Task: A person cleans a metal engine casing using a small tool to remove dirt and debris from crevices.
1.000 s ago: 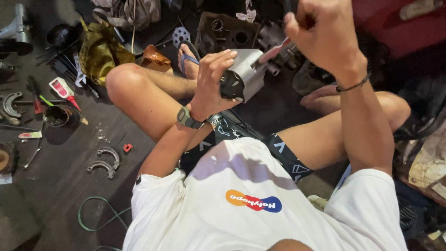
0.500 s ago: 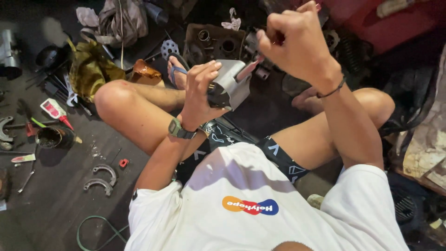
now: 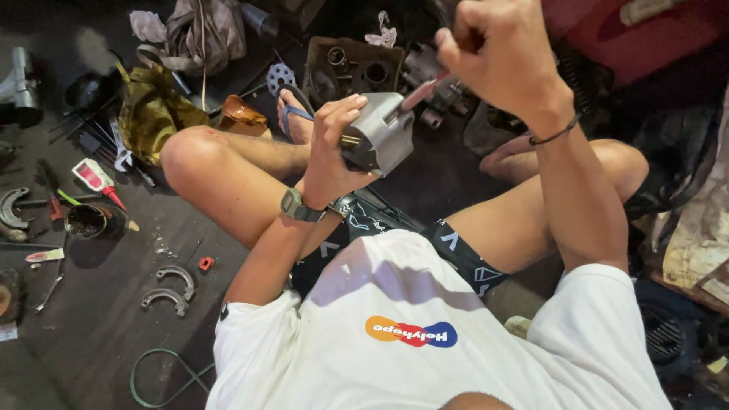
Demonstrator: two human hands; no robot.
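I sit on a dark floor with bent knees. My left hand (image 3: 332, 148) grips a grey metal engine part (image 3: 382, 135), roughly a cylinder block, and holds it up in front of my chest. A watch sits on that wrist. My right hand (image 3: 497, 53) is raised above and to the right of the part, fist closed on a thin tool with a reddish handle (image 3: 422, 93). The tool's tip reaches down to the top of the grey part. A dark cord circles my right wrist.
Curved metal half-shells (image 3: 173, 287) and a green loop of cord (image 3: 156, 380) lie on the floor at left. A small tube (image 3: 95, 180), a dark tin (image 3: 88, 220) and hand tools lie further left. Engine parts (image 3: 357, 70) and rags (image 3: 194, 34) crowd the far side.
The view has shifted a little. Both hands have stayed on the grey part and the tool, with the right fist moving slightly up and right of the part.
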